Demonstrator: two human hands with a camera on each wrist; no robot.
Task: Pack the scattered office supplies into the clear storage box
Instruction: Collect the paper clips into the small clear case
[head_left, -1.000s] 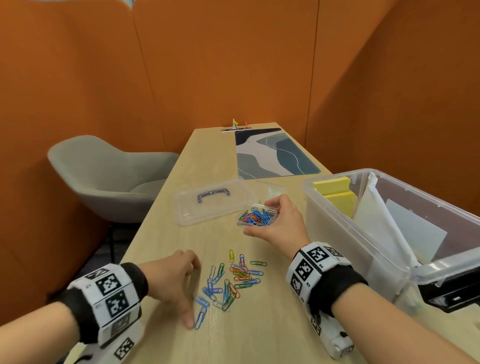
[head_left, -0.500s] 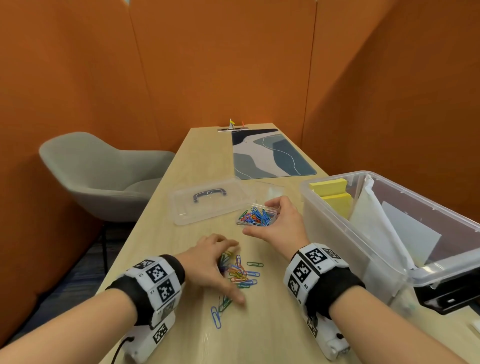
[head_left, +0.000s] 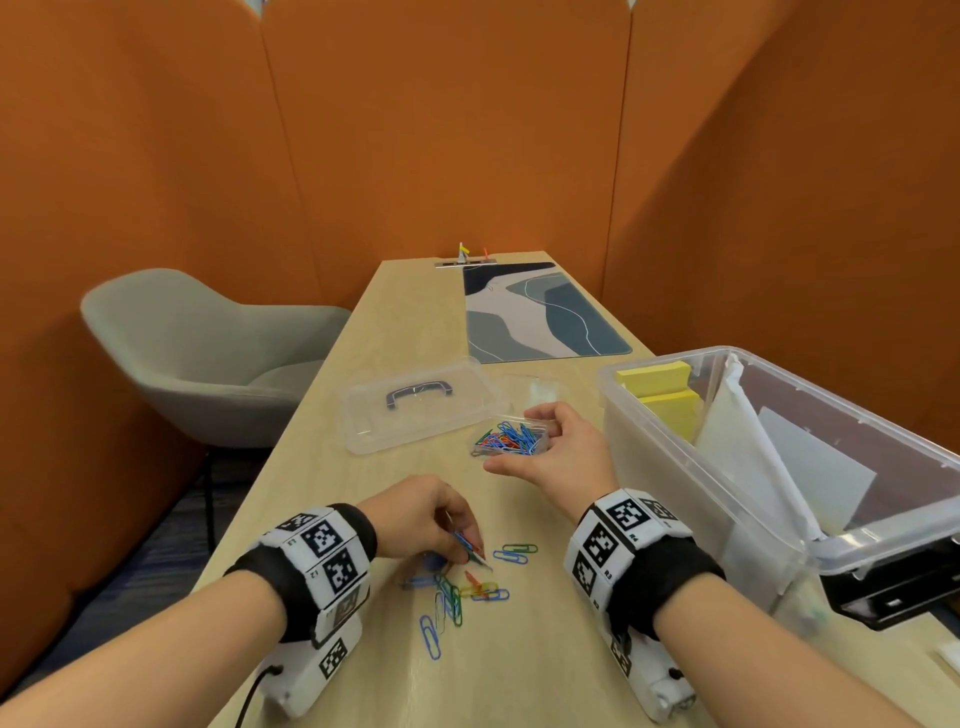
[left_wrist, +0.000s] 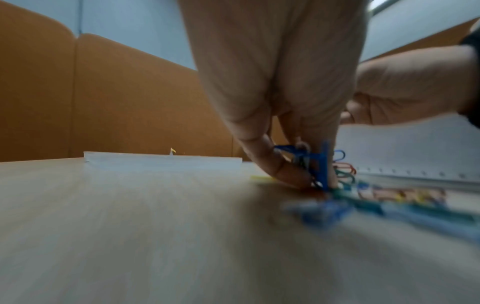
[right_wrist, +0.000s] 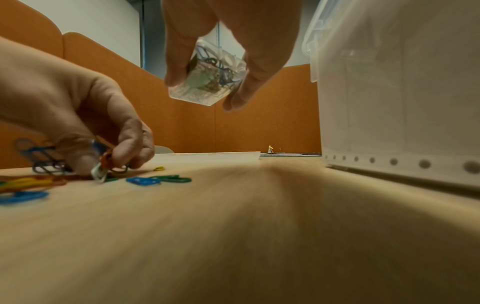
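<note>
Left hand: the left hand (head_left: 415, 519) has its fingertips drawn together on a small bunch of coloured wire paper clips (left_wrist: 315, 164), low against the pale wooden table (head_left: 519, 665).
Right hand: the right hand (head_left: 563, 452) cradles a small clear plastic clip case (head_left: 511, 441), its fingers curled round it; the case is lifted off the table and partly full.
Key relation: the case lies ahead and to the right of the left pinch, nearer than the large clear storage box (head_left: 670, 447) further right.
Leftovers: loose clips (head_left: 467, 592) lie just beside and behind the pinch.
Next, by my reading: carry the bunch to the case.
</note>
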